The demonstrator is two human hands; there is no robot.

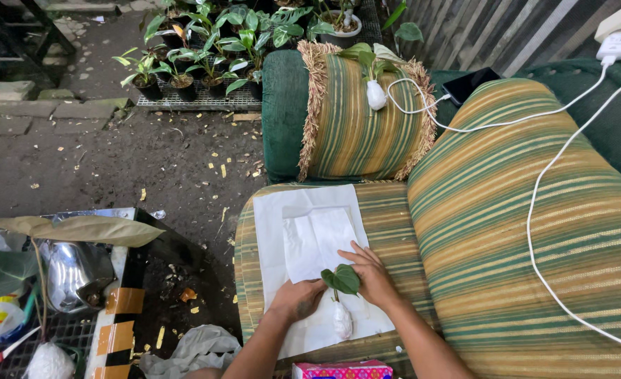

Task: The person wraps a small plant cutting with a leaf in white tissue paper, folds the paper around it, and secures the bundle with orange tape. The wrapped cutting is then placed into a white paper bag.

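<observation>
The left hand (298, 298) lay flat, fingers loosely curled, pressing the white paper sheet (275, 224) and gripping nothing. Just beside it, the right hand (372, 275) rested open, fingertips on the small tissue (310, 242). Between the hands lay a seedling (342, 281) with a heart-shaped leaf and white-wrapped root. Beyond the fingers stood a fringed striped cushion (356, 119); past the right wrist trailed a white cable (535, 203).
</observation>
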